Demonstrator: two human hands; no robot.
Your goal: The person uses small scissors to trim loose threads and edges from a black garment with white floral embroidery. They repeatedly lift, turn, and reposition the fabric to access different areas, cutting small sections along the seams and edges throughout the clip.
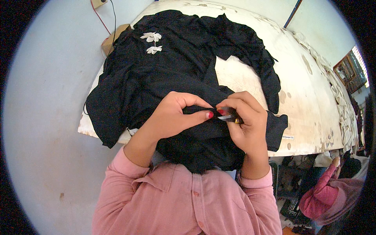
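Note:
A black garment [168, 70] with two white flower decorations [152, 43] is spread over the table, its near part hanging over the edge against me. My left hand [174, 115] pinches a fold of this cloth between thumb and fingers, the thumb's red nail facing up. Close beside it, my right hand [250, 123] is closed round small thread snips [228, 117], dark with a pale shiny blade and a bit of yellow. The tips of the snips lie at the pinched fold. Whether they touch the cloth I cannot tell.
The pale, stained table [305, 105] reaches far back and right. Crumpled cream cloth [333, 90] lines its right side. Cables and a brown box [117, 37] are by the left wall. At lower right another person in a pink sleeve [319, 196] is near a dark crate [290, 207].

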